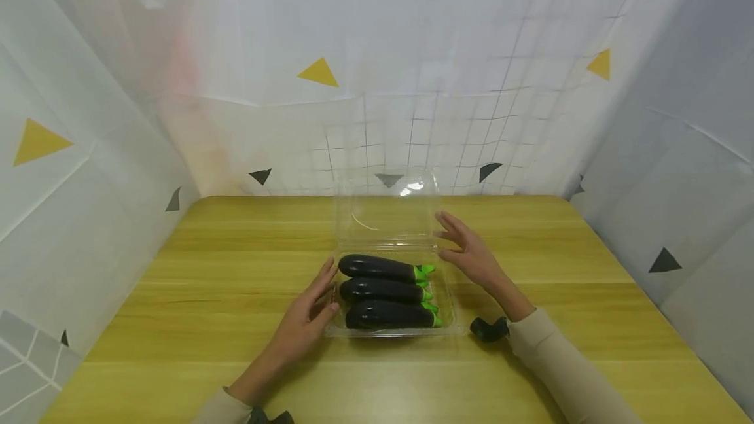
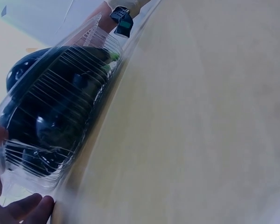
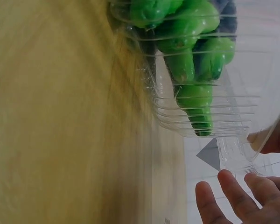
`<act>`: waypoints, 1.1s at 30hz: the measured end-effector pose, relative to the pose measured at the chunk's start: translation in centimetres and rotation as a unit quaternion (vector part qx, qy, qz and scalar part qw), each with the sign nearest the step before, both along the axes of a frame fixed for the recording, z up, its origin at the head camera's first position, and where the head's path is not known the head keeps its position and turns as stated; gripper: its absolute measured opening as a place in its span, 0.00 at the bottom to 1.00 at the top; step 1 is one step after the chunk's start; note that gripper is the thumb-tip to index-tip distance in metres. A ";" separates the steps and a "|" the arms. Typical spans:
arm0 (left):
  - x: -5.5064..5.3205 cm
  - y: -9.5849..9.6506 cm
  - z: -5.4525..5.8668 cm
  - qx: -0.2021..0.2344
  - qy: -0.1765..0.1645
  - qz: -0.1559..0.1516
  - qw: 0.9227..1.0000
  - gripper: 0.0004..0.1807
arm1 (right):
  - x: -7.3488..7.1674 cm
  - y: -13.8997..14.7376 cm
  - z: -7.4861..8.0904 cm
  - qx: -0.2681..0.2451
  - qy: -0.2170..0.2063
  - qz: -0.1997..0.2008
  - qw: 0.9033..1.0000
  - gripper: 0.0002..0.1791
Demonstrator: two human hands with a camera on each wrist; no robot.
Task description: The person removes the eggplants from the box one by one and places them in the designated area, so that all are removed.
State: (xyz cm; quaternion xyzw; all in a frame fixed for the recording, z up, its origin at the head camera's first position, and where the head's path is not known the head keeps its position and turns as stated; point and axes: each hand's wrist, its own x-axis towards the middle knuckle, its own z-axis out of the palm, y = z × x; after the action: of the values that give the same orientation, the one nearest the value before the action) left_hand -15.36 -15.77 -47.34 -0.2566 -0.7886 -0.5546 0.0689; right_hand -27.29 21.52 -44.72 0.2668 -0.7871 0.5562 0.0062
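A clear plastic clamshell box (image 1: 453, 309) sits on the table with its transparent lid (image 1: 385, 214) raised at the back. Dark purple eggplants (image 1: 389, 314) lie side by side inside, green stems to the right; several stems (image 3: 203, 107) show through the ribbed wall in the right wrist view. My left hand (image 1: 303, 319) is at the box's left side, fingers extended along the wall and thumb by the front-left rim. At the back right, near the hinge, my right hand (image 1: 471, 254) has its fingers spread, with the thumb (image 3: 266, 140) at the clear plastic edge.
The wood-grain table (image 1: 206, 280) reaches back to a pale sheet wall (image 1: 377, 31) with yellow and dark triangles. Side sheets stand left and right. A dark device (image 1: 489, 329) is strapped at the right wrist, and another (image 1: 271, 416) at the left.
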 end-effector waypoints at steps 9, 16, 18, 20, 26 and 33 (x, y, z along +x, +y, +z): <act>-0.2 -0.1 -0.2 -0.020 0.018 -0.009 1.000 0.37 | 0.2 -0.1 -0.4 -0.014 -0.020 -0.013 1.000 0.42; -0.2 -0.3 -0.2 -0.033 0.037 -0.009 0.999 0.35 | 0.3 -0.2 -0.4 -0.016 -0.031 -0.019 0.999 0.40; -0.2 -0.3 -0.3 -0.031 0.037 -0.012 0.999 0.34 | 0.3 -0.3 -0.3 -0.014 -0.032 -0.020 0.999 0.40; -0.2 -0.3 -0.3 -0.029 0.035 -0.013 0.999 0.35 | 0.3 -0.3 -0.3 -0.014 -0.032 -0.018 0.999 0.40; -0.3 -0.3 -0.4 -0.021 0.034 -0.015 0.999 0.35 | 0.4 -0.3 -0.2 -0.013 -0.038 -0.014 0.999 0.38; -0.4 -0.3 -0.4 -0.027 0.041 -0.012 0.999 0.35 | 0.4 -0.4 -0.2 -0.017 -0.057 -0.022 0.998 0.38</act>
State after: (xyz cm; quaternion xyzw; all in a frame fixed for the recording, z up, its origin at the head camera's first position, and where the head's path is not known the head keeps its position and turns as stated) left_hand -15.71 -16.12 -47.78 -0.2907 -0.7966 -0.5228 0.0877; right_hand -26.86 21.16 -44.96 0.2168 -0.7824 0.5834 -0.0218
